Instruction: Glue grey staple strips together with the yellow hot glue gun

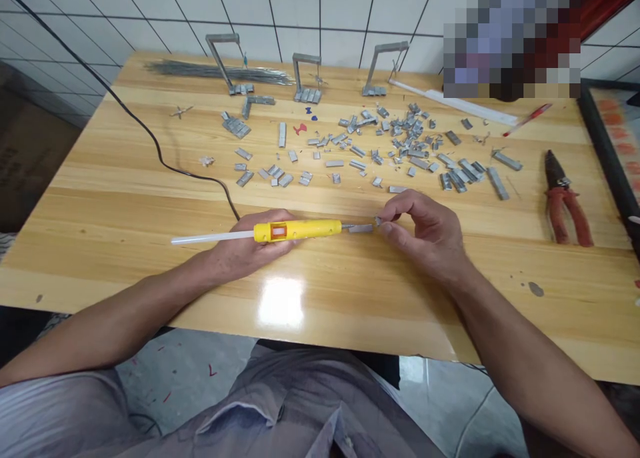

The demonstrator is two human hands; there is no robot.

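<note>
My left hand [245, 248] is wrapped round a yellow glue gun [300, 230] lying level over the wooden table [125, 211], with a clear glue stick [210, 237] poking out of its back to the left. The gun's metal tip points right and touches a small grey staple strip [361, 229]. My right hand [425, 235] pinches a small grey metal piece [379, 221] at the far end of that strip, thumb and forefinger pressed together.
Several loose staple strips [400, 145] litter the table's middle. Three bent staple frames [306, 78] stand at the back beside a bundle of wires [215, 71]. Red-handled pliers [563, 195] lie at the right. A black cable [150, 135] runs from the left to the gun. A red pen [527, 119] lies far right.
</note>
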